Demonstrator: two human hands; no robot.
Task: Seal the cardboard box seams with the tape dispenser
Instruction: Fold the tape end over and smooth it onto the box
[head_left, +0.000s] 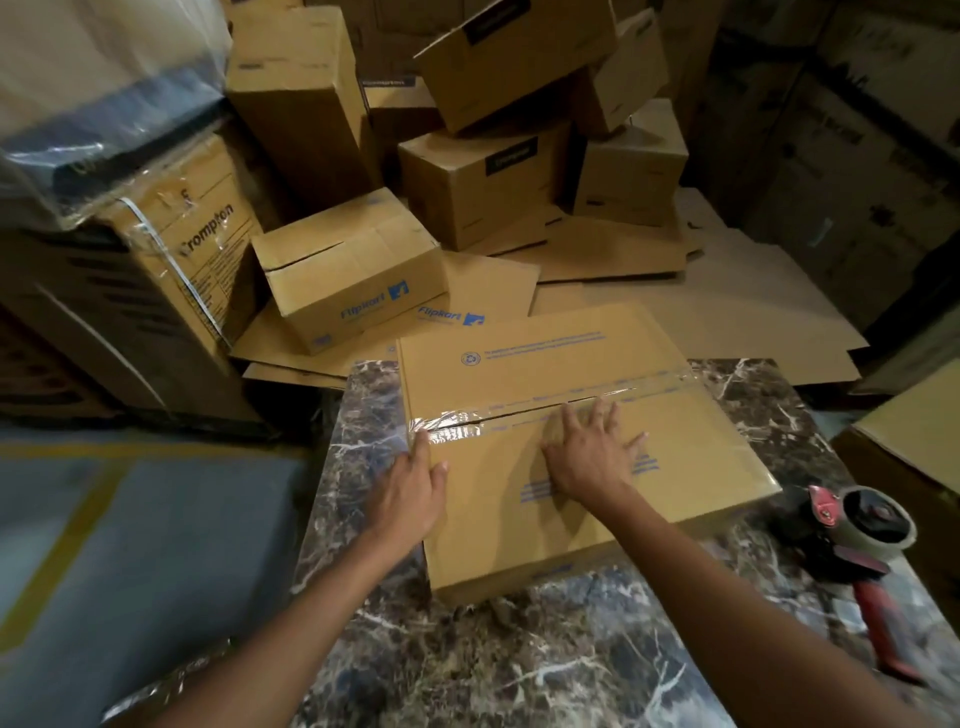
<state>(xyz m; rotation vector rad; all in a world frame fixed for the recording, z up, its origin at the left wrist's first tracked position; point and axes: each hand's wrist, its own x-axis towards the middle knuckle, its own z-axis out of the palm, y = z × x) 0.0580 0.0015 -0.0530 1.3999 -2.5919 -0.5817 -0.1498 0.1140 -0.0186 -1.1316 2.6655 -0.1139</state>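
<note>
A storeroom heaped with stacked cartons (467, 182) and flattened cardboard lay behind a dark marbled counter (519, 665). On that counter sat the cardboard box (561, 364), flaps closed, with 1 strip of clear tape (524, 413) running across its centre seam, wrinkled and lifting at the left end.

The left hand (410, 493) lay at the box's left edge, its grip spread flat over the tape end that wrapped the corner. The right hand (589, 457) rested palm-down on the top, fingers fanned and touching the tape, pinching nothing.

The step looked like pressing the tape down. Done well, it would mean firm strokes along the seam from the middle outward, flattening the wrinkles and folding the loose end tight against the side wall.

The tape dispenser (857, 540) lay on the counter just right of the box, unheld.
</note>
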